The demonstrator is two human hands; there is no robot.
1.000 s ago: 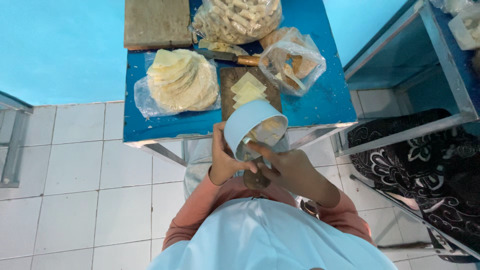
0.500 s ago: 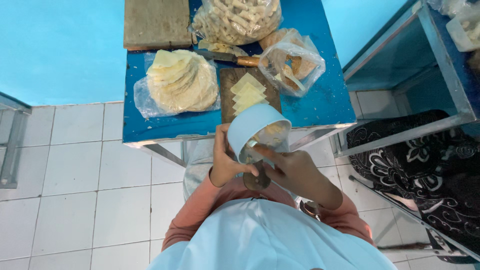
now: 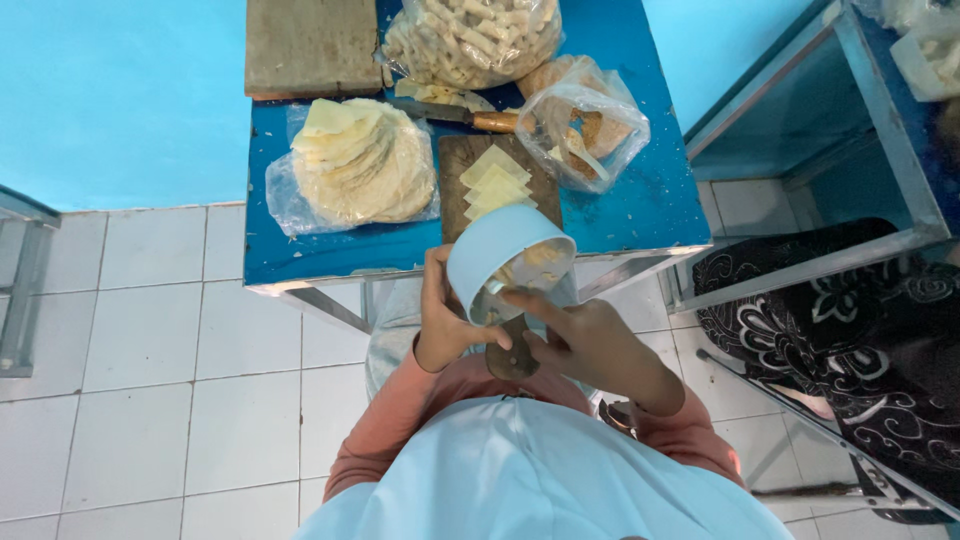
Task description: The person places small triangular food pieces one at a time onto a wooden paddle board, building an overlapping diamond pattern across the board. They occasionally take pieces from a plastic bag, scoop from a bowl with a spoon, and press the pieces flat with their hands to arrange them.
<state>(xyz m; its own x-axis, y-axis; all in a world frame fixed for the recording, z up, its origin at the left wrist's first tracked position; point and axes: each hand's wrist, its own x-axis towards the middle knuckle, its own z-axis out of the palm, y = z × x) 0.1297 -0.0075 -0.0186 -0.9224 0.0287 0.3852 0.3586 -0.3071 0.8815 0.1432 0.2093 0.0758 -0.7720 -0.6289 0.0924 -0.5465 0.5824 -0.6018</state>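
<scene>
We hold the pale blue bowl (image 3: pixel 505 258) tilted just off the bench's (image 3: pixel 640 205) near edge, left hand (image 3: pixel 447 325) gripping its side, right hand (image 3: pixel 585 340) working a wooden-handled tool (image 3: pixel 510 350) inside; next comes steady scooping.

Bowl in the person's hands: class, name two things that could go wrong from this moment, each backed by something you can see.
1. The bowl is tilted, held off the table edge over the lap by the left hand while the right hand works a wooden-handled tool in it; the contents might spill.
2. The knife lies beside the board with cut squares; a blind reach for them could meet its blade.
</scene>
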